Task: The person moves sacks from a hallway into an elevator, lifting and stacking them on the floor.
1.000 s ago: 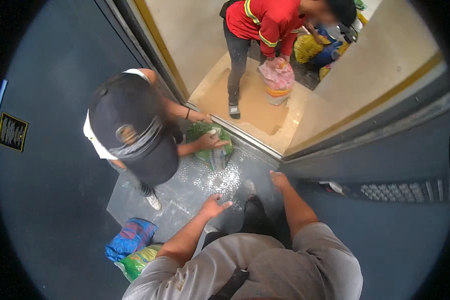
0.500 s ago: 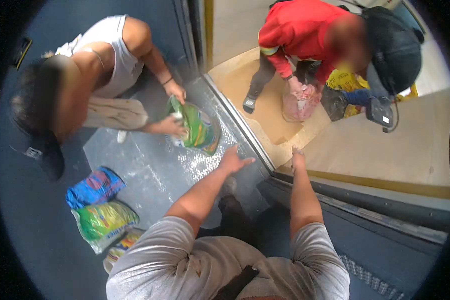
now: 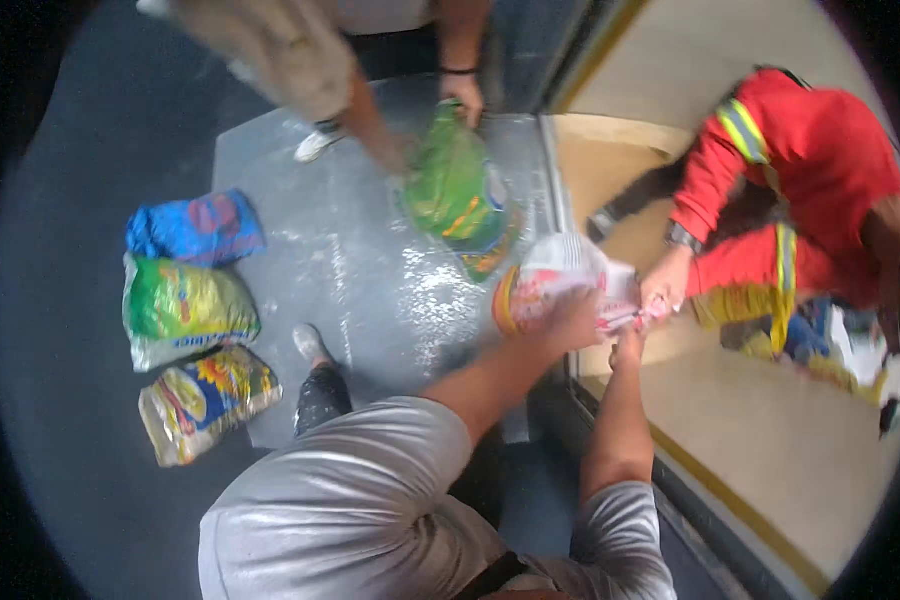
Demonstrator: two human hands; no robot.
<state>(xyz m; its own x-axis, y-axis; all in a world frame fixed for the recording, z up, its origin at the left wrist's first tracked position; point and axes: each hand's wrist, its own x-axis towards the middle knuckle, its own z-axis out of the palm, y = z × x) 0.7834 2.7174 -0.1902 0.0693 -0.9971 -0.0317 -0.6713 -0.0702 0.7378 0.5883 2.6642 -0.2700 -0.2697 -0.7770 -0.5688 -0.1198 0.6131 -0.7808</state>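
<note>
A white plastic bag with red print (image 3: 560,270) hangs on its side over the door sill, its twisted neck pointing right. My left hand (image 3: 576,320), smeared by motion, grips the bag's near side. My right hand (image 3: 626,348) is closed at the bag's gathered neck. Just above it, the hand of a person in red (image 3: 667,278) also grips that neck. Beyond the bag, another person's hand (image 3: 462,98) holds the top of a green bag (image 3: 455,185) on the metal floor plate. That person's other hand is blurred against the green bag's side.
On the left lie a blue bag (image 3: 196,228), a green and yellow bag (image 3: 188,308) and a white and yellow bag (image 3: 210,400). The door sill (image 3: 553,180) separates the metal plate (image 3: 300,270) from the beige floor (image 3: 740,420). Yellow bags (image 3: 738,305) lie beside the person in red.
My hands have gone from empty to gripping the red-printed bag, which has come toward me from the person in red. My view has shifted; the other person still handles the green bag.
</note>
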